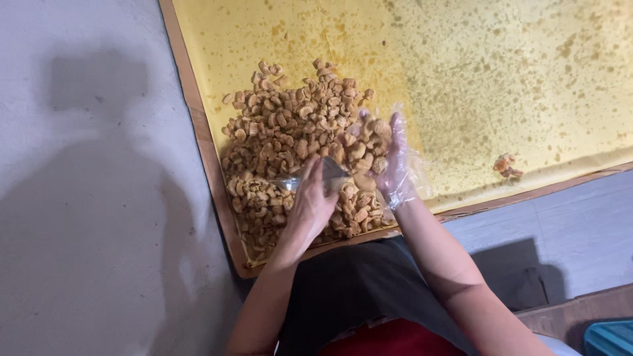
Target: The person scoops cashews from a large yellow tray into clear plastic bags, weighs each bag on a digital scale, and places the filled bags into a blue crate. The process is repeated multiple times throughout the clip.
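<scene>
Cashews [297, 145] mostly heaped at tray [211, 171] corner, one stray cluster [506, 165] outstanding; left hand [310, 207] grips clear bag [330, 173], gloved right hand [395, 161] open, scooping.

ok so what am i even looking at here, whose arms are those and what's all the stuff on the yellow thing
There is only one picture, taken by a camera worn on a person's head and looking straight down, so the two arms coming up from the bottom edge are that person's own. No machine is involved.

In front of them lies a large flat tray with a brown rim, lined with yellow paper that is speckled with darker stains. In its near left corner sits a pile of small, curled, golden-brown fried pieces. A few stray pieces lie apart, further right.

The right hand wears a thin clear plastic glove and rests against the right side of the pile. The left hand is bare, on top of the pile, and grips something clear and shiny; it is too blurred to name. The tray sits on a grey floor.
</scene>
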